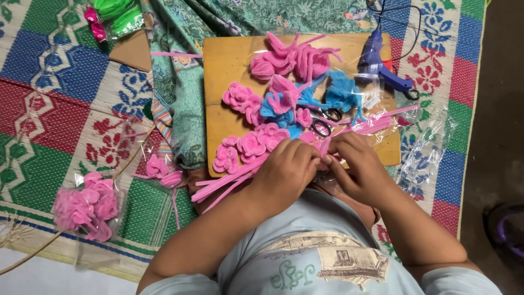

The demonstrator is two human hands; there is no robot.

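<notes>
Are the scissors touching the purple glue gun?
Apart. The head view shows the scissors in the middle of the wooden board, while the glue gun lies at its far right corner, blue fuzzy pieces between them.

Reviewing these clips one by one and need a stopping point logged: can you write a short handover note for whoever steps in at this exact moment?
Left hand: closed around a bundle of pink pipe cleaners, fingers curled at its middle.
Right hand: fingertips pinching the same bundle, touching the left hand.
On the wooden board: finished pink pipe-cleaner flowers, blue pieces, scissors, and a blue glue gun at its far right corner.
On the mat: a bag of pink flowers to the left.
Done: several flowers shaped.
Left: the bundle in hand is still straight stems.
</notes>
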